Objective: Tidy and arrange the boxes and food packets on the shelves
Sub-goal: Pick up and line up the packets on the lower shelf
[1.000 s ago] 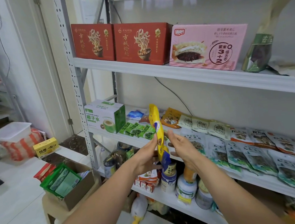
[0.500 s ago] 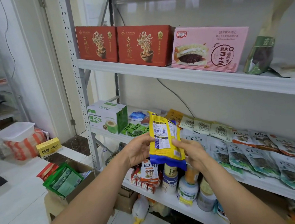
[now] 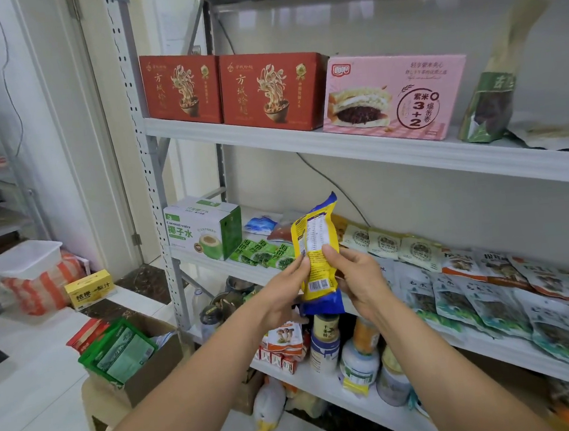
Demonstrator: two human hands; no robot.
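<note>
A yellow and blue food packet [image 3: 315, 247] stands upright in front of the middle shelf [image 3: 212, 268], its printed back towards me. My left hand [image 3: 283, 292] grips its left edge and my right hand [image 3: 357, 277] grips its right edge, thumb on the front. Behind it on the middle shelf lie green packets [image 3: 262, 251], a coconut water box [image 3: 203, 227] and rows of pale and green packets [image 3: 472, 298]. The top shelf [image 3: 373, 149] carries two red boxes [image 3: 230, 89], a pink box [image 3: 393, 97] and a tall green bag [image 3: 492, 94].
Jars and bottles [image 3: 353, 350] crowd the lower shelf under my hands. A cardboard box [image 3: 141, 358] with green packets sits on a stool at the left. A yellow box [image 3: 90, 289] and a white tub [image 3: 22, 260] lie on the floor farther left.
The packet has turned from edge-on to showing its printed back, then risen and tilted slightly. Both hands have kept hold of it and shifted up along its sides.
</note>
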